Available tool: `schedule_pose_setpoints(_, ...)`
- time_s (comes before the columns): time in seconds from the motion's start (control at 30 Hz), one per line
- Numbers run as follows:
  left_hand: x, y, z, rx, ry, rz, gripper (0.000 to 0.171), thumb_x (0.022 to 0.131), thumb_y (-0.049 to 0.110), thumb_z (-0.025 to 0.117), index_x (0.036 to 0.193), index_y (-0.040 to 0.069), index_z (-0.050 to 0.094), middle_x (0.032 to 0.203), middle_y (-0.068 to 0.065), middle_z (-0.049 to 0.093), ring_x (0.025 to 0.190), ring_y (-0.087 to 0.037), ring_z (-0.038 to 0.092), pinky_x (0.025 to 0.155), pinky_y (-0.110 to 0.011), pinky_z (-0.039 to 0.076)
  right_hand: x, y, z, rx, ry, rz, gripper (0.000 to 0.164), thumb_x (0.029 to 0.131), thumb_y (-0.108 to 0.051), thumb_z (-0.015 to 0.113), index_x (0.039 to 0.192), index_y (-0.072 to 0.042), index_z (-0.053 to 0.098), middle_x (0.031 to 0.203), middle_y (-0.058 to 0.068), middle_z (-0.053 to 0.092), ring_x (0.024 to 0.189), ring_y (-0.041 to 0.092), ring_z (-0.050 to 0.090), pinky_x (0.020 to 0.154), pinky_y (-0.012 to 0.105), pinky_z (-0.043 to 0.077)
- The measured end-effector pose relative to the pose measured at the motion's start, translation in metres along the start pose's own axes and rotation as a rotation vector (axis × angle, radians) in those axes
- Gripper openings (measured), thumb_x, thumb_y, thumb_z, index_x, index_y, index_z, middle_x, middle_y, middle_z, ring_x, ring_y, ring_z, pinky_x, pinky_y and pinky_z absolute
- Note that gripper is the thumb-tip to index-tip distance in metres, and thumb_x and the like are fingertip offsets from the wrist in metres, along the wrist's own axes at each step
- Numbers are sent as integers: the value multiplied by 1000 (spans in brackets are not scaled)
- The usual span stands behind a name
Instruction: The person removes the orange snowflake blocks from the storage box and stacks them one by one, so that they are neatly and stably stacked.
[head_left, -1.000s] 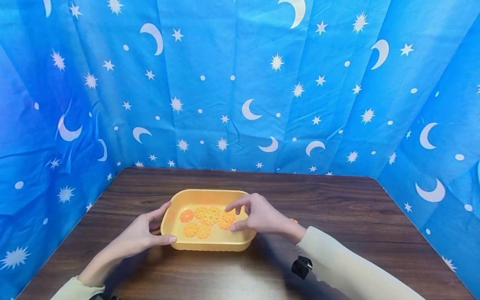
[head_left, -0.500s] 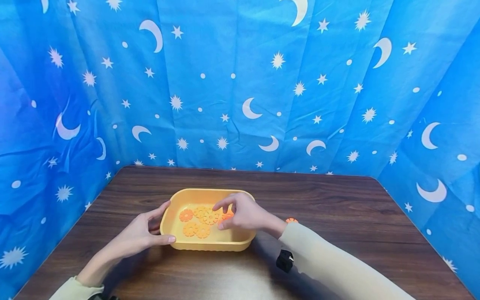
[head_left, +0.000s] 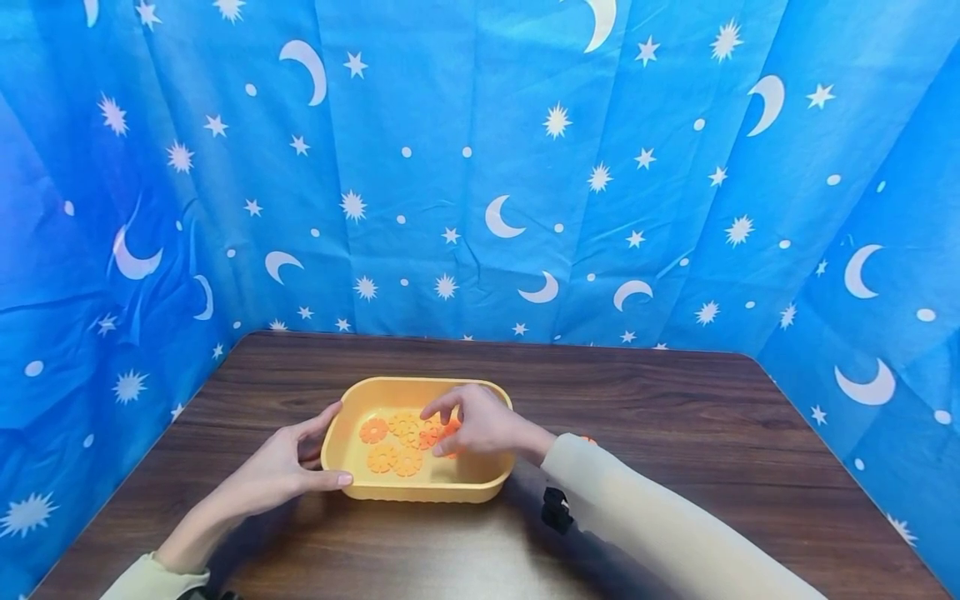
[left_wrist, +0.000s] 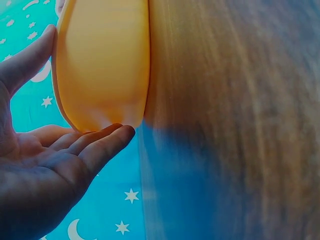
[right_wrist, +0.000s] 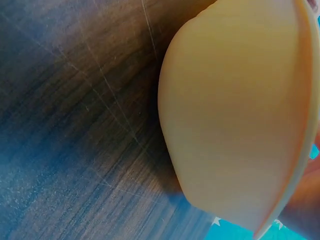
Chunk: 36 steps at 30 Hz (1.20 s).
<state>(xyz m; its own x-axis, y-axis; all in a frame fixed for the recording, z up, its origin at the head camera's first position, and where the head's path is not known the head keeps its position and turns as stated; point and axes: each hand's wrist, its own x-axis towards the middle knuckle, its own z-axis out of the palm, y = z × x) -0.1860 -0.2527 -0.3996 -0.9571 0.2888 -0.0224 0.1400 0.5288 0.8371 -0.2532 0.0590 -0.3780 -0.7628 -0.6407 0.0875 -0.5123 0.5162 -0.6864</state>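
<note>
A yellow plastic tray (head_left: 420, 493) stands on the table, with several flat notched snowflake discs in it. Most of these are yellow, like the yellow discs (head_left: 395, 460) near the front; an orange disc (head_left: 372, 431) lies to the left. My left hand (head_left: 281, 468) holds the tray's left end, thumb at the front rim and fingers along the end wall. Reaching in over the right side, my right hand (head_left: 483, 425) has thumb and index finger spread around another orange disc (head_left: 430, 434). Its other fingers are mostly hidden. The right wrist view is filled by the tray's outer wall.
Behind the right forearm, part of an orange disc (head_left: 589, 439) shows on the dark wood table (head_left: 660, 408). A blue curtain (head_left: 480, 167) with moons and stars surrounds the table at the back and sides. A black strap (head_left: 557, 510) hangs by the right sleeve.
My right hand has moved left and deeper into the tray, and an orange disc has shifted left with it. The left hand has kept its hold on the tray.
</note>
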Motion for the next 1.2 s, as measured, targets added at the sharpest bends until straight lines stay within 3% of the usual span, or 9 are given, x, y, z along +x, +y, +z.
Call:
schedule_pose_setpoints(0.37,0,2,1,1,0,-20,110,83,32,92,165,-2,26,165,-29,34,143,-49,44,103,-49,53,9,6,2,-6,-38,67,45,80,-10,94,122,-12,80,100,9,71,79,19,56,64,28,49)
schedule_pose_setpoints(0.67,0,3,0,-2,-6,-26,111,83,32,92,165,-1,26,165,-29,33,144,-49,44,102,-49,54,18,9,7,32,-67,96,46,80,-6,93,123,-10,79,92,9,70,83,21,57,63,27,50)
schedule_pose_setpoints(1.0,0,1,0,3,-4,-28,111,83,33,92,166,0,26,165,-28,34,143,-49,45,102,-49,54,27,12,12,16,-86,108,46,80,-3,92,124,-8,78,81,4,65,72,17,57,59,24,48)
schedule_pose_setpoints(1.2,0,1,0,-8,-6,-21,111,83,31,92,165,-1,26,165,-28,33,143,-49,45,101,-48,54,27,14,15,-6,-76,139,45,81,-4,92,123,-10,79,84,3,67,76,17,57,60,24,49)
